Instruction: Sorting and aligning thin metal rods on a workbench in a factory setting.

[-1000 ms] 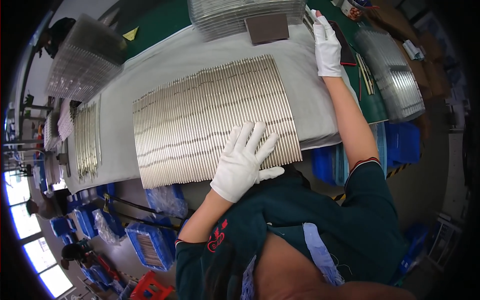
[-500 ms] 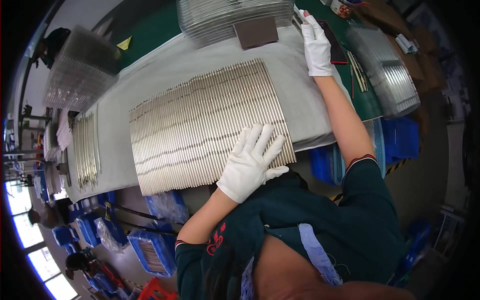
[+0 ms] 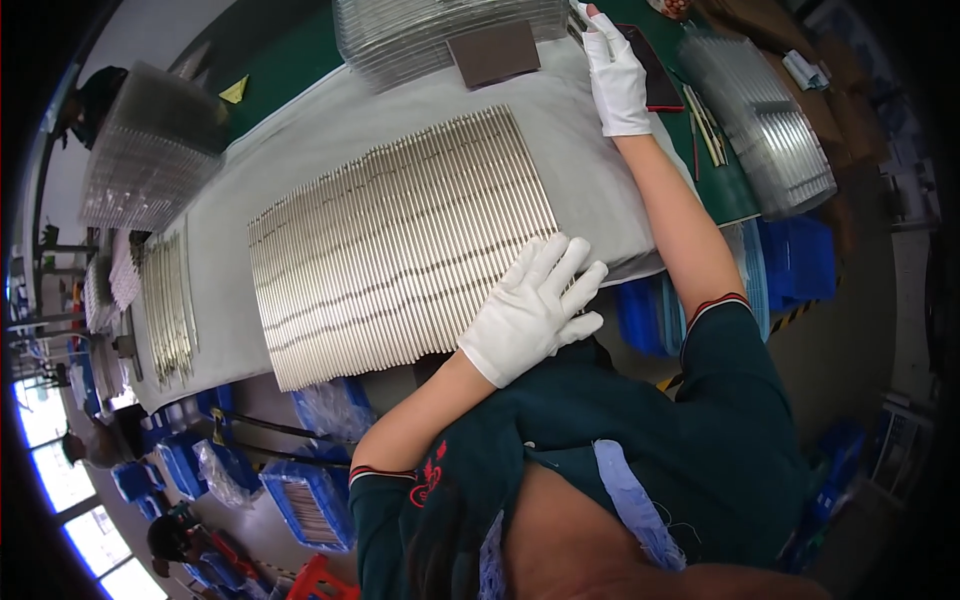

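Observation:
A wide row of thin silvery rods (image 3: 400, 240) lies side by side on a white cloth (image 3: 215, 290). My left hand (image 3: 530, 315), in a white glove, is spread over the near right corner of the row and hides that corner. My right hand (image 3: 617, 90), also gloved, is stretched out at the far right of the table. One bare fingertip shows at its end. Its fingers reach the top of the picture, beside some thin rods (image 3: 576, 22) and a dark tray with a red edge (image 3: 660, 75); I see nothing clearly gripped in them.
Stacked clear plastic trays stand at the back (image 3: 400, 50), the left (image 3: 150, 150) and the right (image 3: 765, 130). A brown block (image 3: 493, 53) leans at the back stack. More rods (image 3: 167, 300) lie left. Blue crates (image 3: 305, 500) stand below, and other people (image 3: 100, 440) are at far left.
My left hand has slid right across the rods onto their near right corner. The whole view has shifted slightly, while my right hand keeps about the same place over the table.

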A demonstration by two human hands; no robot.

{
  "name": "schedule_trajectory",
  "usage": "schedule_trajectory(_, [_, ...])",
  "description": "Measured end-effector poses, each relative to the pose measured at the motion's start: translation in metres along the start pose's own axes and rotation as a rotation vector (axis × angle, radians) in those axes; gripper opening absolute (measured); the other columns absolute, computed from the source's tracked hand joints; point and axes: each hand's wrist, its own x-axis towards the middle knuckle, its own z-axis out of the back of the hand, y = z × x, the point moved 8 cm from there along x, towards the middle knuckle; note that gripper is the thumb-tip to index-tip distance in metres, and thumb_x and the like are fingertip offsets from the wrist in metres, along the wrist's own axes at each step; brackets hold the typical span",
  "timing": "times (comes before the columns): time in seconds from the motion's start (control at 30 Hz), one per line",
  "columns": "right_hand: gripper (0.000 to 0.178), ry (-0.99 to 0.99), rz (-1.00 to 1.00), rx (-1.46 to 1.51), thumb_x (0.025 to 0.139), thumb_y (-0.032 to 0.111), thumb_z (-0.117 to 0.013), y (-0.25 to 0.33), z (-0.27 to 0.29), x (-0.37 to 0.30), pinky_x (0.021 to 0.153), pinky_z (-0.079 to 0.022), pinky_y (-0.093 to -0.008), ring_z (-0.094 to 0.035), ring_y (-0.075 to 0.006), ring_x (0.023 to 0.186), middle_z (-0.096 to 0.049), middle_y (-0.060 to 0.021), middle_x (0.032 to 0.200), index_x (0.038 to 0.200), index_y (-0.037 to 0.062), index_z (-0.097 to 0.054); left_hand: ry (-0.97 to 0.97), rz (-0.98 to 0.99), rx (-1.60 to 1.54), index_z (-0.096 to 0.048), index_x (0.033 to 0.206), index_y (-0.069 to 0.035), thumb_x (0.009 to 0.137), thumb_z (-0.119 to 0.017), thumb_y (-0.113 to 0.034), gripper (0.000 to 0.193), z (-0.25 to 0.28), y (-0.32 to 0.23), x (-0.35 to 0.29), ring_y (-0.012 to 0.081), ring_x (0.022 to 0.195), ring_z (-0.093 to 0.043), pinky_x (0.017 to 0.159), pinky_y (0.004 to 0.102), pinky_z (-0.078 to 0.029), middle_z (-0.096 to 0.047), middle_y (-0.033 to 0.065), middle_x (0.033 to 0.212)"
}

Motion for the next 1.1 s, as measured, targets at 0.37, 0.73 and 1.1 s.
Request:
schedule_trajectory(0.37, [0.043, 0.007, 0.112, -0.065, 0.107, 0.042, -0.049, 0.005, 0.009, 0.002, 0.102, -0.046, -0.0311, -0.061, -0.027, 0.125, -0.064, -0.0065, 0.139, 0.144, 0.02, -0.058, 0.065, 0.419, 0.321, -0.058, 0.131, -0.004, 0.074, -0.067, -0.069, 0.086, 0.063, 0.065, -0.122, 0.0353, 0.12, -0.052, 0.106, 0.0485, -0.039, -0.056, 0.0156, 0.127])
schedule_trajectory(0.73, [0.038, 0.0, 0.18, -0.15, 0.106, 0.036, -0.053, 0.001, 0.005, -0.004, 0.099, -0.047, -0.0295, -0.065, -0.0245, 0.119, -0.067, -0.0061, 0.134, 0.14, 0.0197, -0.061, 0.023, 0.392, 0.321, -0.056, 0.133, -0.002, 0.071, -0.068, -0.07, 0.092, 0.061, 0.073, -0.129, 0.0374, 0.124, -0.05, 0.109, 0.0513, -0.037, -0.054, 0.0191, 0.133])
schedule_trajectory(1.1, [0.042, 0.141, 0.037, -0.199, 0.101, 0.017, -0.055, -0.007, -0.017, -0.002, 0.088, -0.054, -0.0297, -0.068, -0.0197, 0.099, -0.067, -0.0139, 0.126, 0.142, 0.0094, -0.058, 0.068, 0.345, 0.335, -0.049, 0.134, -0.003, 0.067, -0.075, -0.063, 0.094, 0.044, 0.064, -0.107, 0.0376, 0.122, -0.05, 0.105, 0.0496, -0.038, -0.052, 0.0184, 0.131])
